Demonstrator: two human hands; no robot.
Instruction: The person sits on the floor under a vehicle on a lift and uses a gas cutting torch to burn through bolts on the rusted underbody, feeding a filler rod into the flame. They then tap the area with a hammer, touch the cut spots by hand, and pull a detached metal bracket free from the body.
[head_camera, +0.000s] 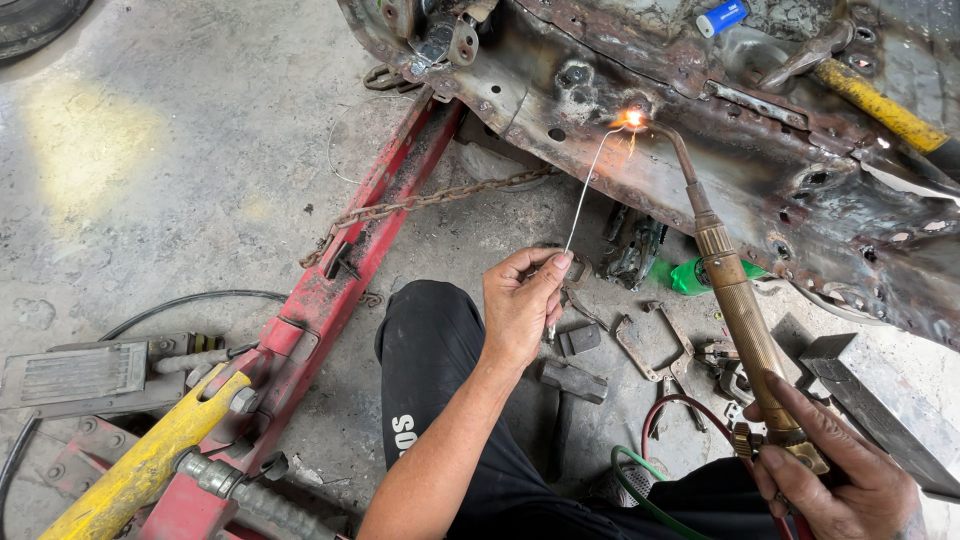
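While the torch (735, 290) flames at the panel edge (640, 135), left hand (520, 300) feeds rod (582, 195).

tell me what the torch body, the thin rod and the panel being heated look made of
Torch in the right hand: likely brass, going by its golden, dulled metal barrel. Thin rod in the left hand: bare metal wire, pale grey, alloy unclear. Panel: probably sheet steel, brown with rust and scorched dark near the flame.

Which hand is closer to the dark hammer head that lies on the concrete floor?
Left. The left hand, pinching the thin wire filler rod, is just above-left of the dark hammer head. The right hand, gripping the brass torch, sits farther right.
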